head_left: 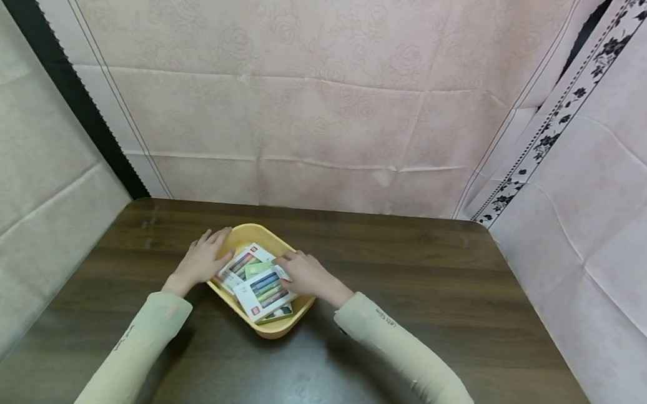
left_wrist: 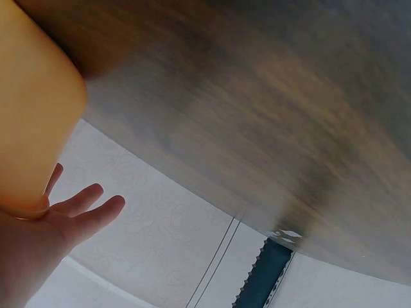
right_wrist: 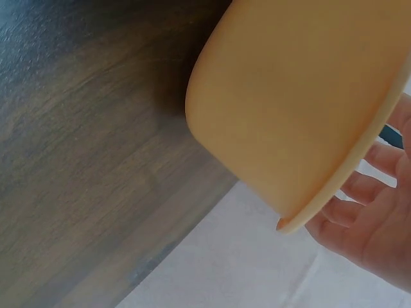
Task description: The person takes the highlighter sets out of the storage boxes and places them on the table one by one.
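Note:
A yellow plastic basket (head_left: 269, 239) sits slantwise on the table. Inside lie white boxes with pictures of coloured sticks: the upper box (head_left: 263, 294) shows blue to green ones, and a second box (head_left: 238, 263) shows reddish ones. A light green item (head_left: 258, 269) lies between them. My left hand (head_left: 201, 259) rests at the basket's left rim, fingers spread, thumb reaching inward. My right hand (head_left: 311, 277) reaches over the right rim, fingers above the upper box's corner; whether they touch it is unclear. Both wrist views show the basket's outer wall (left_wrist: 38, 96) (right_wrist: 289, 102) hiding the contents.
The dark wooden table (head_left: 409, 270) extends around the basket on all sides. Pale patterned cloth (head_left: 307, 119) hangs behind the far edge, with more cloth at left and right.

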`<state>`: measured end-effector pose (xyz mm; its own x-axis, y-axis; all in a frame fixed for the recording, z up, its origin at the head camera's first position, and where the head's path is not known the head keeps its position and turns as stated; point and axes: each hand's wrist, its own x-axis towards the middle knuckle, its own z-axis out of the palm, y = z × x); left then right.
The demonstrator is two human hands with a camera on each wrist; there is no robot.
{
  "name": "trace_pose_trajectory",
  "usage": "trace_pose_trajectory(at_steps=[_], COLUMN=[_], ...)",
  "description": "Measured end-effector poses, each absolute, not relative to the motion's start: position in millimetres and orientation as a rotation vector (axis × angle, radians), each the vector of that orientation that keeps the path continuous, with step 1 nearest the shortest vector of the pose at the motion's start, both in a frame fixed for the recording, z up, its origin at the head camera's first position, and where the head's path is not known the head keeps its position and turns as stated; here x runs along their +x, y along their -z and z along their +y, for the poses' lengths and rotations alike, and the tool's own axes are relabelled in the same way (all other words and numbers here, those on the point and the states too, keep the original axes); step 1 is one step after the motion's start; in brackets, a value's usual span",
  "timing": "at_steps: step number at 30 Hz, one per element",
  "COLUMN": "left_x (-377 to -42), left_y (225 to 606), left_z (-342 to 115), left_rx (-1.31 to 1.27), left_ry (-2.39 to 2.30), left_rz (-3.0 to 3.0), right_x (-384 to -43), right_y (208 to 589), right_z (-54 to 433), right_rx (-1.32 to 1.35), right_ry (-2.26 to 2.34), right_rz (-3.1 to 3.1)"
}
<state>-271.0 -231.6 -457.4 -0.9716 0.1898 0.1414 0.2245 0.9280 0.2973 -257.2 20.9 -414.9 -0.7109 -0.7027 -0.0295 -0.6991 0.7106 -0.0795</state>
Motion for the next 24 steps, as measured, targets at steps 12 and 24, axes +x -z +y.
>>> trace_pose_trajectory(at_steps=[12,24], left_x=[-272.0,-272.8], left_y=[458.5,459.8], left_z=[-233.0,-233.1], left_rx=[-0.328,-0.324], left_ry=[0.473,0.467], left_rz=[-2.965,-2.965], right_x=[-256.9,-254.8], right_y=[423.3,425.0], right_z=[15.0,11.8], right_rx=[-1.219,-1.234], right_ry=[0.023,-0.101], right_rz=[2.869,2.886])
